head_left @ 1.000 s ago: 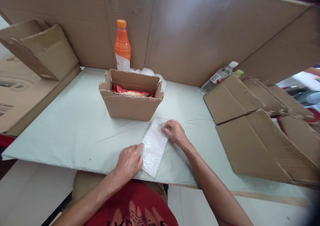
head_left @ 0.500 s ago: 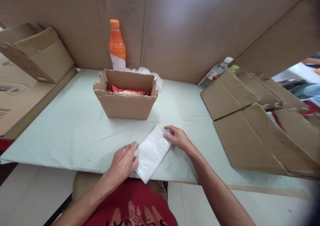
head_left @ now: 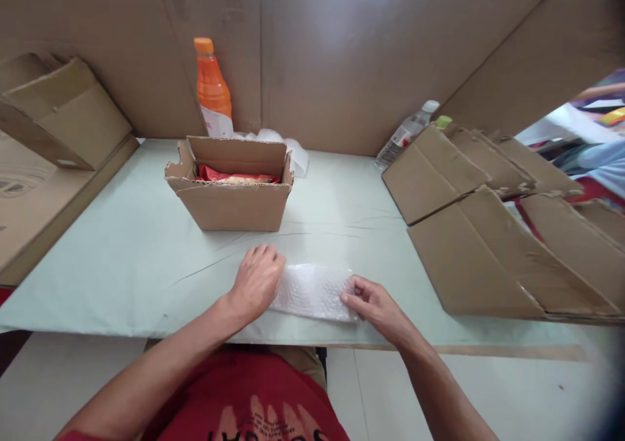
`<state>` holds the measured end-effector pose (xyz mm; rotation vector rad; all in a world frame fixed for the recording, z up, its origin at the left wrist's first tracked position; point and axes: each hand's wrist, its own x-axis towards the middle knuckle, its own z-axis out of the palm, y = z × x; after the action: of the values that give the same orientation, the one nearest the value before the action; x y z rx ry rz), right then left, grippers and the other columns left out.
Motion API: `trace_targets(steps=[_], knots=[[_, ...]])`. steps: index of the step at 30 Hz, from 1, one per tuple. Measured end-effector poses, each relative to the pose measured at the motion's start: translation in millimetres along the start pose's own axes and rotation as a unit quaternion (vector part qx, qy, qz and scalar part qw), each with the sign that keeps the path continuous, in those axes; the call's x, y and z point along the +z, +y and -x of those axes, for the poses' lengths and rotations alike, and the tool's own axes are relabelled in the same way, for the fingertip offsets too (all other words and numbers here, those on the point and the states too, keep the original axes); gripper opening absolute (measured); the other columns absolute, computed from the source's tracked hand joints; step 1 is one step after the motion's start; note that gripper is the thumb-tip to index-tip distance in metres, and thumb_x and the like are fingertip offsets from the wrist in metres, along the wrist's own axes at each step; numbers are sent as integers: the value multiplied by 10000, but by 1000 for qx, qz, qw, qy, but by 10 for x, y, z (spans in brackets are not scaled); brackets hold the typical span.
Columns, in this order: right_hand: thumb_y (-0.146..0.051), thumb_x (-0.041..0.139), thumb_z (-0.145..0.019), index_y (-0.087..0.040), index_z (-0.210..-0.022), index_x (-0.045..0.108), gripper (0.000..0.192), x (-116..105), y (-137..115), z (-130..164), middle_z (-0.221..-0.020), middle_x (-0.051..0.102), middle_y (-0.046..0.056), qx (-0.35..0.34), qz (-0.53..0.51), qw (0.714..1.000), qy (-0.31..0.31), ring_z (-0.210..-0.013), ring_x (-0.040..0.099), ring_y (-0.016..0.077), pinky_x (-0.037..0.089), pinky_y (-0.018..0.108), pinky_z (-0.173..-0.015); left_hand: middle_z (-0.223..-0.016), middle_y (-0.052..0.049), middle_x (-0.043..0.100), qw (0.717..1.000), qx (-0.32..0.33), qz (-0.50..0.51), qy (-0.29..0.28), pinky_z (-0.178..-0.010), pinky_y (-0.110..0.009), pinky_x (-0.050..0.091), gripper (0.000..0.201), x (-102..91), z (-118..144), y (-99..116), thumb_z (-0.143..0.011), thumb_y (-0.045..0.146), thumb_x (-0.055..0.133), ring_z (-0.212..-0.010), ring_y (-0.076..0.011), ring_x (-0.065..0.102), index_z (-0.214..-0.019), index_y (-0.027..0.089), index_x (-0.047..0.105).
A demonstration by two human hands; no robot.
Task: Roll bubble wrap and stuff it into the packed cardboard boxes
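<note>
Now both hands work one piece of bubble wrap (head_left: 312, 291), lying flat and crosswise near the front edge of the worktop (head_left: 122, 258). Left hand (head_left: 256, 281): palm down, fingers curled over the wrap's left end, pressing it to the surface; a flat pinning grip, not a closed one. Right hand (head_left: 374, 304): thumb and fingertips pinch the wrap's right end, a narrow grip on the sheet's edge. Held at both ends like this, the sheet seems kept taut and flat so it does not slide on the smooth cover.

Just beyond the left hand stands an open cardboard box (head_left: 232, 197), flaps up, red packets (head_left: 229, 177) inside. Behind the box: a crumple of white wrap (head_left: 288, 148) and an orange bottle (head_left: 211, 89) against the cardboard wall (head_left: 342, 56). Well to the right of the right hand lie flattened cartons (head_left: 493, 232), overlapped in a stack, with a clear bottle (head_left: 405, 135) on its side behind them. Far left, another folded carton (head_left: 63, 115).
</note>
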<state>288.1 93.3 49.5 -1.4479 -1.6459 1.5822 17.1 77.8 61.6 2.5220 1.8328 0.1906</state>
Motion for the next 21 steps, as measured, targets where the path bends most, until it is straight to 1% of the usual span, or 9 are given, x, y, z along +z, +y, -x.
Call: trace_targets(steps=[2, 5, 6, 8, 10, 12, 16, 18, 21], knots=[[-557, 743, -736, -167, -715, 585, 422, 67, 100, 224, -561, 559, -10, 55, -68, 996, 7, -482, 466, 98, 349, 217, -457, -985, -121, 638, 996, 63, -2, 61, -831, -410, 476, 183, -64, -287, 70, -850, 34, 513, -965, -280, 588, -893, 158, 642], [-628, 770, -702, -135, -762, 639, 514, 343, 234, 485, -580, 637, 48, 116, -175, 978, 13, -472, 539, 124, 399, 220, -421, -1199, -166, 619, 978, 125, 33, 166, -963, -443, 452, 281, -77, -633, 187, -894, 55, 499, -1165, -300, 544, -1132, 125, 632], [-630, 782, -694, -127, -775, 650, 527, 470, 267, 544, -611, 655, 62, 128, -209, 969, 18, -497, 574, 136, 418, 218, -417, -1251, -174, 606, 971, 140, 50, 188, -1000, -451, 440, 329, -51, -685, 215, -898, 50, 489, -1214, -303, 525, -1195, 118, 613], [-613, 814, -674, -123, -794, 654, 529, 737, 312, 616, -667, 668, 63, 145, -276, 950, 32, -551, 632, 159, 449, 214, -408, -1280, -169, 607, 962, 169, 85, 196, -1019, -452, 443, 380, 42, -651, 229, -874, 14, 477, -1235, -298, 525, -1214, 119, 610], [-595, 845, -649, -129, -801, 646, 529, 970, 332, 640, -688, 665, 49, 158, -333, 928, 44, -576, 664, 174, 469, 212, -398, -1258, -147, 632, 958, 195, 123, 169, -1007, -448, 465, 414, 163, -431, 180, -817, -33, 470, -1215, -291, 543, -1159, 133, 634], [-597, 850, -646, -121, -807, 652, 539, 1128, 335, 634, -731, 685, 64, 167, -372, 912, 42, -583, 675, 172, 482, 208, -400, -1244, -133, 648, 957, 204, 162, 131, -1002, -454, 482, 467, 269, -74, 92, -760, -65, 461, -1223, -290, 541, -1138, 144, 640], [-605, 835, -668, -103, -811, 679, 545, 1228, 309, 582, -823, 726, 113, 161, -398, 903, 24, -584, 668, 144, 486, 191, -425, -1380, -138, 582, 953, 194, 226, 47, -1074, -500, 448, 642, 348, 658, -7, -680, -55, 478, -1340, -296, 454, -1278, 157, 571], [-593, 828, -686, -113, -779, 672, 513, 1231, 289, 551, -773, 712, 84, 151, -393, 907, 17, -539, 633, 114, 469, 180, -429, -1446, -148, 533, 951, 197, 237, 27, -1111, -514, 417, 683, 368, 854, 36, -692, -32, 496, -1380, -305, 416, -1351, 146, 520], [-591, 791, -731, -124, -714, 657, 486, 1221, 264, 535, -692, 666, 42, 131, -370, 920, -5, -491, 575, 84, 446, 179, -435, -1364, -152, 599, 947, 203, 244, 57, -1074, -500, 448, 547, 441, 890, 151, -790, 12, 511, -1317, -309, 485, -1322, 138, 546]])
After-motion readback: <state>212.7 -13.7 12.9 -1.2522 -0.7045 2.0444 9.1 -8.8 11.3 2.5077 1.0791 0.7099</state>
